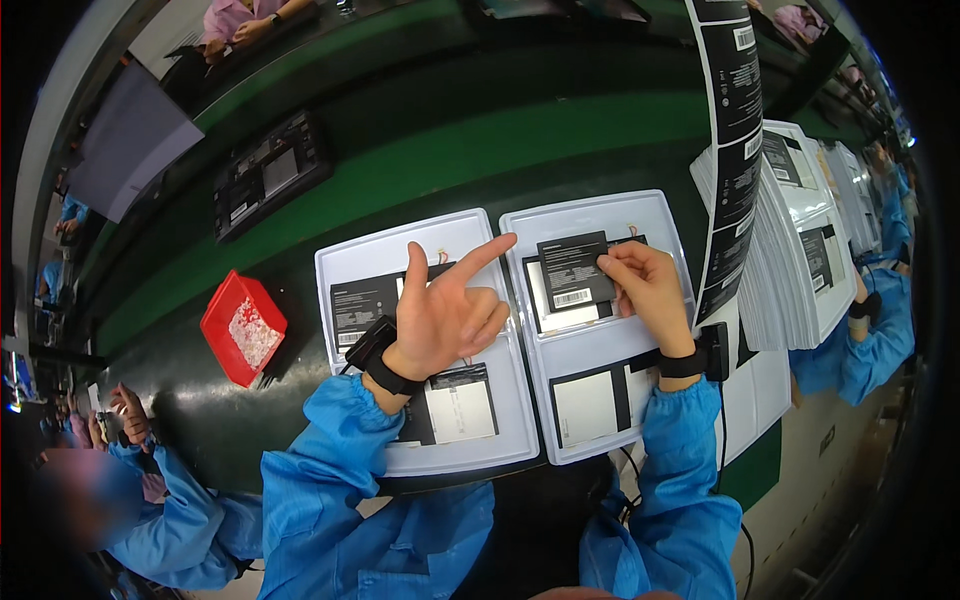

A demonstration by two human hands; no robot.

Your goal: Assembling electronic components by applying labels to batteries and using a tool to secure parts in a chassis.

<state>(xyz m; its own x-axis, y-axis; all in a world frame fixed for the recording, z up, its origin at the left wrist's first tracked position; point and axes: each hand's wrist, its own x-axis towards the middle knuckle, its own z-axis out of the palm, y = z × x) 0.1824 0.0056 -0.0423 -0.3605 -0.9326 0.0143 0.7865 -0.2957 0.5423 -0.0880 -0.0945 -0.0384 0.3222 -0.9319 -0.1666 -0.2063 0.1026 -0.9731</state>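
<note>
I have my right hand (650, 290) pinched on a black printed label (570, 268) near its right edge, thumb and fingers together. The label sits over a flat silver-and-black pack (575, 320) in the upper compartment of the right tray (590, 205); I cannot tell whether the two touch. My left hand (445, 315) is free and spread, thumb and index finger wide apart, the other fingers curled, above the left tray (395, 252). Its index fingertip points toward the label. Both white trays lie side by side on the dark desk (190, 420). To their left I see a red bin (225, 325) with white scraps; to their right, a hanging label strip (730, 120) beside stacked trays (775, 270).
</note>
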